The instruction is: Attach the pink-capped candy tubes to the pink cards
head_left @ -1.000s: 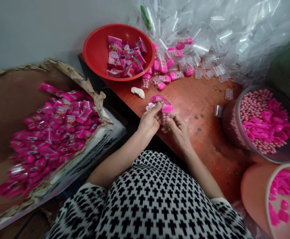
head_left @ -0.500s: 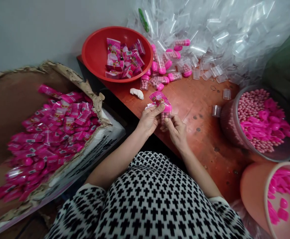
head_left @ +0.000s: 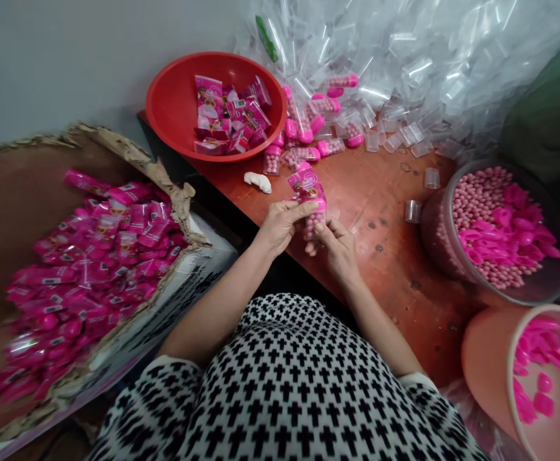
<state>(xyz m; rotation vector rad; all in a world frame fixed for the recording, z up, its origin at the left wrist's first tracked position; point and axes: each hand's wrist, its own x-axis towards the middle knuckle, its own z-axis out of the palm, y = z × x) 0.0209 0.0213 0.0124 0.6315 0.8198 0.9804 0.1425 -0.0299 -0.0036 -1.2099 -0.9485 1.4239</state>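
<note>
A clear candy tube [head_left: 314, 223] with a pink cap and pink candy balls inside is between my two hands, above the near edge of the table. My left hand [head_left: 280, 225] is closed, its thumb lying across the cap. A pink printed sachet [head_left: 308, 184] sticks up just beyond the cap, against the left fingers; how it is held there is partly hidden. My right hand [head_left: 340, 253] pinches the lower end of the tube with thumb and fingers. Past the hands lie several filled tubes [head_left: 330, 147] with pink caps.
A red bowl [head_left: 157, 105] of sachets stands at the back left, near a white lump [head_left: 257, 182]. Clear empty tubes [head_left: 418, 70] are heaped behind. A torn carton [head_left: 184, 205] holds pink packs on the left. A tub [head_left: 445, 224] of candy balls and a peach bucket [head_left: 486, 358] stand right.
The tube has come more upright and clear of the fingers, so more candy balls show. The right hand has slid down to its lower end. The whole view has shifted slightly.
</note>
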